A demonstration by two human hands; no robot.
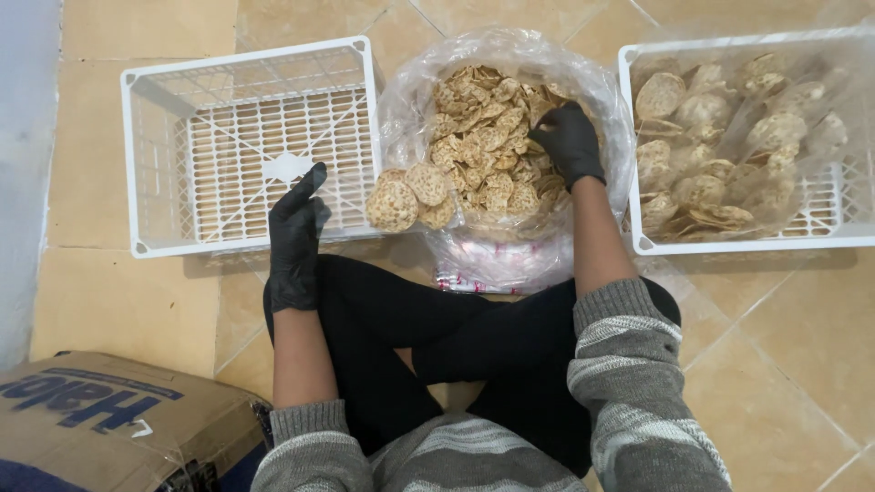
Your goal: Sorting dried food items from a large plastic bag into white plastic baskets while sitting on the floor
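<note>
A big clear plastic bag (415, 91) full of round brown crackers (483, 137) lies open on the floor in front of me. My right hand (570, 138), in a black glove, reaches into the bag and rests on the crackers; whether it grips any I cannot tell. My left hand (293, 239), also black-gloved, hovers over the near rim of an empty white plastic crate (155, 155), fingers apart and holding nothing. A clear bag packed with a few crackers (410, 196) lies between that hand and the big bag.
A second white crate (848, 219) at the right holds several clear bags packed with crackers (720, 146). A cardboard box (100, 419) sits at the lower left. A stack of flat empty plastic bags (483, 269) lies under the big bag. Tan tiled floor (802, 346) surrounds me; my crossed legs are below.
</note>
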